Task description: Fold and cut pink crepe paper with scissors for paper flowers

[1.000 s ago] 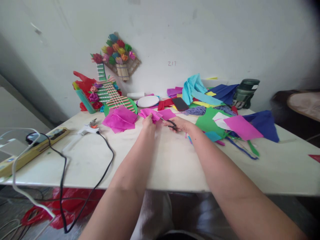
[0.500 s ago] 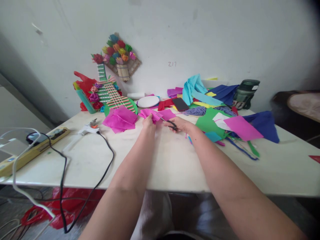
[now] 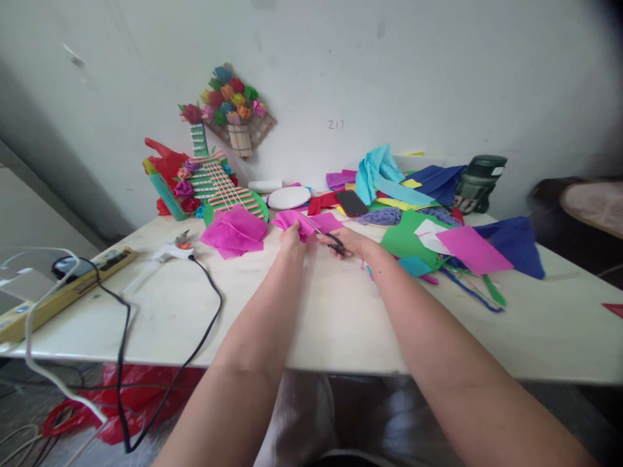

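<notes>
My left hand (image 3: 291, 236) is closed on a sheet of bright pink crepe paper (image 3: 286, 219) over the middle of the table. In my right hand (image 3: 351, 242) is a pair of black-handled scissors (image 3: 335, 243), with the fingers in its loops. Its blades point up and left and lie against the pink paper beside my left fingertips. How far the blades stand apart is too small to tell. More pink paper (image 3: 331, 222) spreads behind the scissors. A stack of pink paper pieces (image 3: 234, 232) lies to the left of my left hand.
A white glue gun (image 3: 175, 250) and its black cord lie left, near a yellow power strip (image 3: 73, 292). Behind are a flowered paper guitar (image 3: 219, 181), a white oval (image 3: 289, 198) and a phone (image 3: 351, 203). Coloured paper (image 3: 406, 237) and a dark green bottle (image 3: 479, 183) are right.
My left hand has shifted very slightly to the right with the pink paper. The scissors' angle has changed a little; the rest stays in place.
</notes>
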A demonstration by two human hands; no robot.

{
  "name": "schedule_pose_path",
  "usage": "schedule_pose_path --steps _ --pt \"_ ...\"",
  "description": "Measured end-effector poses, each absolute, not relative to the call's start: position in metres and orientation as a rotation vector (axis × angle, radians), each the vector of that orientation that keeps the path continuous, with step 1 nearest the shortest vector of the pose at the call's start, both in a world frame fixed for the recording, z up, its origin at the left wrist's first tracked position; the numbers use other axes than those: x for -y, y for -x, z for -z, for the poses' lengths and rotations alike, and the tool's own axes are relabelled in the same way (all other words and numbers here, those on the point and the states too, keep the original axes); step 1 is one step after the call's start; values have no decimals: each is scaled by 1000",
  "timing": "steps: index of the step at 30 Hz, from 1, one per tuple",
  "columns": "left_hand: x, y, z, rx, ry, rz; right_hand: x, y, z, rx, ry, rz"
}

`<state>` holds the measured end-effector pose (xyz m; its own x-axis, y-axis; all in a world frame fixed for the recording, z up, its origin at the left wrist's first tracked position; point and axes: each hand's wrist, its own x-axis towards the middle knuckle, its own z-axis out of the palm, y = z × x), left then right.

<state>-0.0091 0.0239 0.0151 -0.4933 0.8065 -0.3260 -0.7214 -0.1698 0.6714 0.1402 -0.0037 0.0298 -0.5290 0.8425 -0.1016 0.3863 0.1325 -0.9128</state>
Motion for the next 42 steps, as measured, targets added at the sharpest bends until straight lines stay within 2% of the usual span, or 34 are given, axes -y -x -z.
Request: schedule_pose_path --steps 27,42 --pt "-19 10 -19 -1007 -96 -1833 -1 -134 -24 2007 1212 -1251" --pt "-17 6 -19 -993 -181 -1809 5 -139 -31 1883 1169 -1442"
